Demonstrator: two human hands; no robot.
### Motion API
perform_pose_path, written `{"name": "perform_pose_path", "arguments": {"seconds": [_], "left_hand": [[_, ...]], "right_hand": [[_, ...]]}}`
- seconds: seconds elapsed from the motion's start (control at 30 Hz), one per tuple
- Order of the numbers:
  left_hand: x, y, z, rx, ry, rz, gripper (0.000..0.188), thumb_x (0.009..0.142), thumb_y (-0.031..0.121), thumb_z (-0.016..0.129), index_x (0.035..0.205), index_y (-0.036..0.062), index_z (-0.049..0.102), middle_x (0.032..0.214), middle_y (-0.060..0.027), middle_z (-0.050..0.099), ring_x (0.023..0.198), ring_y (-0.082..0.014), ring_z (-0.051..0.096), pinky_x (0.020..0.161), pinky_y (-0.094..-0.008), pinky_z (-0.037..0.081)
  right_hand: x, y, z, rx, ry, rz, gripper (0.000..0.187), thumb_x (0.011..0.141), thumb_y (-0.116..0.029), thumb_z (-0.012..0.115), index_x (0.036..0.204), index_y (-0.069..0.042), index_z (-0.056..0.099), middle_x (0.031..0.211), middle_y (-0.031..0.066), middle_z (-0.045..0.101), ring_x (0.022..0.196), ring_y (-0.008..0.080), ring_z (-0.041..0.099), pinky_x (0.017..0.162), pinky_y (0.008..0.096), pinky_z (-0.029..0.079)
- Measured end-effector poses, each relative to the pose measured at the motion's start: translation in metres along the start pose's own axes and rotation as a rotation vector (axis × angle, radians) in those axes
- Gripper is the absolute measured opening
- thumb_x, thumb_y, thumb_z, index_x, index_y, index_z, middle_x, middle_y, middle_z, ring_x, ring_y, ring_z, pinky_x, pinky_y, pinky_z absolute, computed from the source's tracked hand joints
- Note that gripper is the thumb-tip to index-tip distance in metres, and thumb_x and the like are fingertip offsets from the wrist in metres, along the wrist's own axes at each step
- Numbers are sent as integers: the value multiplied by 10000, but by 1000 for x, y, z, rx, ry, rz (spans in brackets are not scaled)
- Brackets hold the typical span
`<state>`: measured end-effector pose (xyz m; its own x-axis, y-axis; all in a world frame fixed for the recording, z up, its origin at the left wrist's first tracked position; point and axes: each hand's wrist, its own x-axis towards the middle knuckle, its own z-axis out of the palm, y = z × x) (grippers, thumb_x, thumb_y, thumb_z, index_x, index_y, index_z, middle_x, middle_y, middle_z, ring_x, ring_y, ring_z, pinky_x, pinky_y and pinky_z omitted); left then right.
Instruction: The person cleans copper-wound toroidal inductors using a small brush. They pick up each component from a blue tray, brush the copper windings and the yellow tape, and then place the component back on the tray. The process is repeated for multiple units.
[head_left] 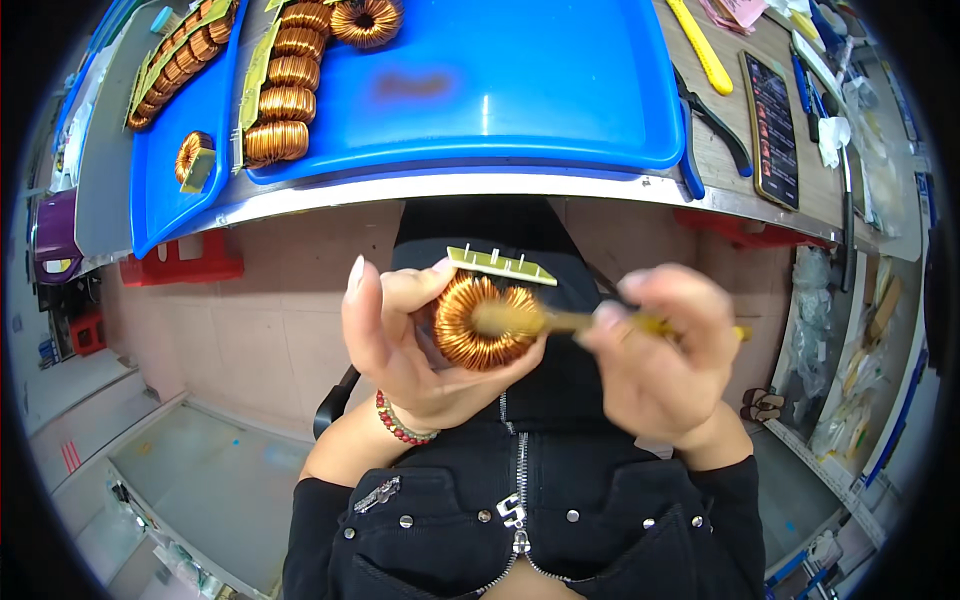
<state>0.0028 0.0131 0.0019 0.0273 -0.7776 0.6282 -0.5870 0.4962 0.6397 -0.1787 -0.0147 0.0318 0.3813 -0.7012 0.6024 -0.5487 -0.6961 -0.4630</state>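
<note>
- Copper coil (459, 325): near the view's centre, in the left hand (412, 365), its green board (500, 266) at twelve o'clock, perhaps kept clear.
- Left hand: cups it from eight o'clock, fingers curled, likely steadying it.
- Right hand (672, 368), three o'clock: pinches a blurred brush-like tool (565, 321), apparently for control.
- Blue tray (560, 95), twelve: holds a coil row (287, 104), seemingly within reach.
</note>
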Motion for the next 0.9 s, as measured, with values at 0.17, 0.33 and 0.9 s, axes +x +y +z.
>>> {"name": "perform_pose_path", "arguments": {"seconds": [0.17, 0.33, 0.9], "left_hand": [[6, 6, -6, -100, -47, -135, 1140, 523, 96, 851, 1337, -61, 67, 984, -118, 445, 815, -160, 555, 678, -232, 501], [7, 6, -5, -143, -76, -194, 1142, 529, 94, 848, 1343, -53, 61, 979, -93, 429, 814, -146, 549, 705, -237, 499], [10, 7, 0, -949, 17, -701, 918, 697, 12, 704, 1373, 0, 84, 971, -72, 484, 877, -140, 551, 777, -242, 457]], "right_hand": [[3, 20, -6, -56, 103, 214, 178, 685, 27, 680, 848, -14, 622, 987, 154, 537, 605, 135, 525, 539, 249, 414], [-6, 11, -5, 122, 167, 145, 271, 708, 89, 643, 951, -15, 584, 1077, 186, 470, 623, 107, 495, 600, 233, 420], [-23, 9, 7, 263, 123, 162, 212, 731, 88, 635, 924, 8, 596, 1038, 152, 470, 577, 105, 464, 551, 219, 397]]}}
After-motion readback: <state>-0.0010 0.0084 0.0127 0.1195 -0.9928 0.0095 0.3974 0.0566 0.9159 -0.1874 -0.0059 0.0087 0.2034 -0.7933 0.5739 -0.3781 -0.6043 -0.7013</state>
